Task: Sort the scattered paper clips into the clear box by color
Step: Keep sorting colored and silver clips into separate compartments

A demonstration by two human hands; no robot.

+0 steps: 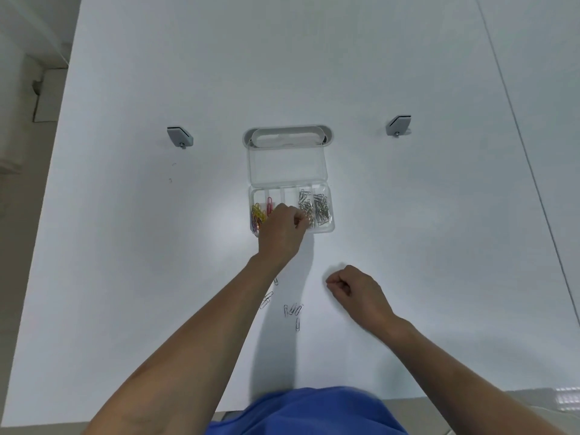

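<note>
A clear box [330,211] with its lid folded back lies mid-table, split into several compartments. Yellow clips [257,212] fill the leftmost one, pink clips [269,205] the one beside it, and silver clips [314,206] the two on the right. My left hand [282,232] hovers over the box's middle compartments with fingers curled; whether it holds a clip is hidden. My right hand [354,290] rests on the table as a loose fist, below and right of the box. Several silver clips [293,310] lie loose on the table between my forearms.
The white table [125,246] has a grey cable slot [287,136] behind the box's lid and two grey clamps [179,137] [399,124] on either side. The table's left edge borders a floor; a seam runs down the right.
</note>
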